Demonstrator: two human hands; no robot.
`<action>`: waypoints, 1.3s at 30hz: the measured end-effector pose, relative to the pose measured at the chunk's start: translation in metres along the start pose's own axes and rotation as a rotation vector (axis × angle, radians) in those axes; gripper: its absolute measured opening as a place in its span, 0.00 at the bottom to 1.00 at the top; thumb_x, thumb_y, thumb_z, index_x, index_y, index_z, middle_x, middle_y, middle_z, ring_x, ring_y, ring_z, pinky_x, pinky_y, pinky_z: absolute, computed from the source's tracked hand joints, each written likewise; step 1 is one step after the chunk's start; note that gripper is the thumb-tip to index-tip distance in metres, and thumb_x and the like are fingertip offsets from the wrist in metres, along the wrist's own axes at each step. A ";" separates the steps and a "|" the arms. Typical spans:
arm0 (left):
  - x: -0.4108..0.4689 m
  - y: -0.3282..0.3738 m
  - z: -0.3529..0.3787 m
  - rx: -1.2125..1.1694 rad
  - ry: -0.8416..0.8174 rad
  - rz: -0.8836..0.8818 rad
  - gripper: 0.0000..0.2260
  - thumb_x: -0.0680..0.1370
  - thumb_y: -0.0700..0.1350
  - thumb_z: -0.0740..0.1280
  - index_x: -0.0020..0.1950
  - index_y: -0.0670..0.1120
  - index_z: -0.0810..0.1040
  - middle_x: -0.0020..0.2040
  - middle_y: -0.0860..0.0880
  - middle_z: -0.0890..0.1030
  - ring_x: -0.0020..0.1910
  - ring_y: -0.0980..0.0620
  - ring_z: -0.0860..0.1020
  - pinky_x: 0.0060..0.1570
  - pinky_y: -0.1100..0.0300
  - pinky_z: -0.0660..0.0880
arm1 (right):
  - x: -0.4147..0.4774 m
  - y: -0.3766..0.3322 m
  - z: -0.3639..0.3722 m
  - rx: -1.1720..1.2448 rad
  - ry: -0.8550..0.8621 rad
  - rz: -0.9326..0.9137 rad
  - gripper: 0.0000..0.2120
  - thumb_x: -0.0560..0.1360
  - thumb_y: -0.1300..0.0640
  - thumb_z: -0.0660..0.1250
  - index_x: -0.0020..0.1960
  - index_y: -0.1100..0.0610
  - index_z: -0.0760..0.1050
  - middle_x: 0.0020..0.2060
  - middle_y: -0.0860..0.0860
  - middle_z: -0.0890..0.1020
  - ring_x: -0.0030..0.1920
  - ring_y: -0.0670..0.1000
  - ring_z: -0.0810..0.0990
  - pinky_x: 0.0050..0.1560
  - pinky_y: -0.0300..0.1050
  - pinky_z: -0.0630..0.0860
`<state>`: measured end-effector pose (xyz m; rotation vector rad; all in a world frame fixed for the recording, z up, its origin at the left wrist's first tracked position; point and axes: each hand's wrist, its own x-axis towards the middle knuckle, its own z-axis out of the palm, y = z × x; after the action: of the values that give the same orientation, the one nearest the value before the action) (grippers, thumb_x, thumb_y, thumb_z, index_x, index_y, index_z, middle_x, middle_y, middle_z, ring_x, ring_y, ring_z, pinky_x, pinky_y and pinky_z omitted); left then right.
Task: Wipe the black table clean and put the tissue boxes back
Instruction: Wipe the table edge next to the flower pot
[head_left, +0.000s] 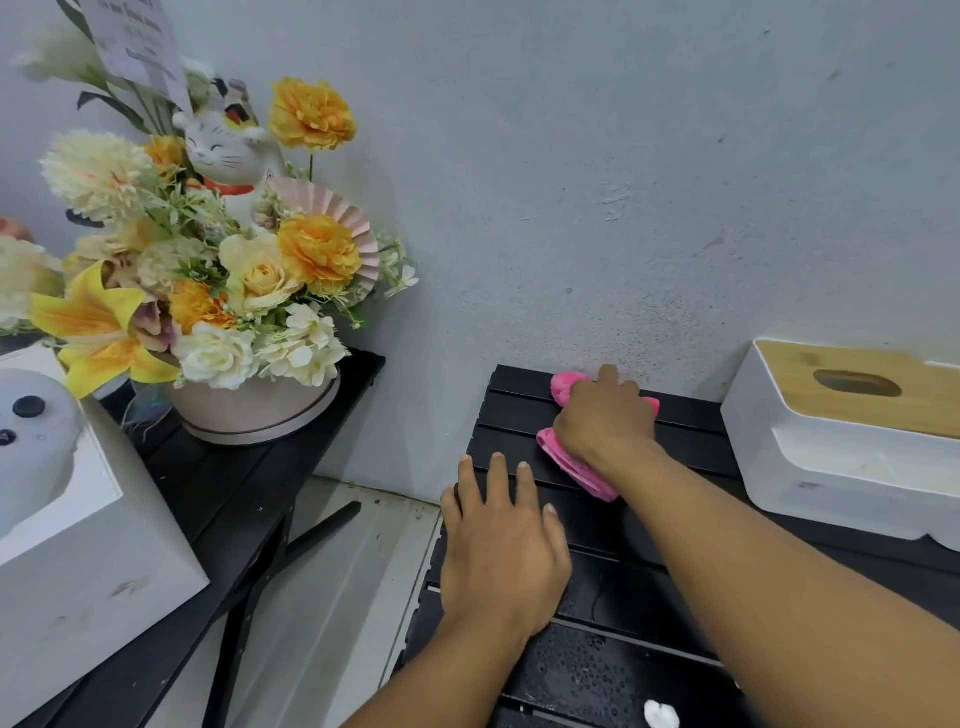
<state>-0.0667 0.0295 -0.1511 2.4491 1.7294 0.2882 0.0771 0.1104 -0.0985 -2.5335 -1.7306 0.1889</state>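
**Surface.** Black slatted bench (613, 582), set against a grey, scuffed plaster wall (571, 182). The near slats carry water droplets (571, 675). A small white crumpled scrap (661, 714) lies at the near edge.

**Room.** Pale floor (337, 571) shows in the gap between this bench and a second black bench (234, 493) to the left.

**Task items.** Pink cloth (576, 467), bunched, lies on the far slats just beside the wall. Tissue box (831, 467), white with a wooden lid and an oval slot, stands on the right part of the black slatted bench, near the wall and apart from the cloth.

**Hands.** Right hand (605, 421) is on top of the cloth, fingers curled over it and grasping it against the slats. Left hand (498, 545) lies flat on the left part of the bench, fingers straight and spread, holding nothing.

**Other items, second bench.**
- Round pink pot (249, 410) of cream, orange and yellow flowers
- White cat figurine (223, 156) and a pink paper fan (332, 218), both set among the blooms
- White carton (104, 571) with a cut-out window, at the near left

**Obstruction.** The right forearm crosses the middle slats and hides them.
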 end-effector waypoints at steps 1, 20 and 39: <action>0.000 0.000 0.000 0.006 -0.009 0.001 0.30 0.79 0.56 0.42 0.79 0.47 0.61 0.79 0.43 0.60 0.79 0.37 0.50 0.75 0.41 0.54 | 0.000 -0.004 -0.002 0.005 -0.005 -0.011 0.13 0.77 0.55 0.61 0.60 0.48 0.76 0.63 0.56 0.68 0.63 0.61 0.68 0.49 0.50 0.65; 0.000 0.001 -0.003 0.025 -0.041 -0.004 0.27 0.82 0.55 0.45 0.80 0.48 0.57 0.80 0.45 0.57 0.79 0.39 0.48 0.75 0.44 0.53 | 0.006 0.030 0.012 0.123 0.001 -0.007 0.16 0.73 0.50 0.65 0.61 0.43 0.76 0.58 0.45 0.75 0.64 0.62 0.69 0.51 0.53 0.69; 0.000 0.002 -0.002 -0.016 -0.003 -0.022 0.29 0.80 0.55 0.46 0.76 0.42 0.63 0.77 0.44 0.63 0.78 0.39 0.54 0.74 0.44 0.56 | -0.045 0.040 0.016 0.161 0.008 -0.041 0.23 0.68 0.52 0.75 0.60 0.55 0.74 0.62 0.54 0.75 0.62 0.59 0.74 0.55 0.51 0.72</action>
<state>-0.0657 0.0287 -0.1487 2.4165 1.7441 0.2948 0.0958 0.0537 -0.1163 -2.3810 -1.6889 0.3017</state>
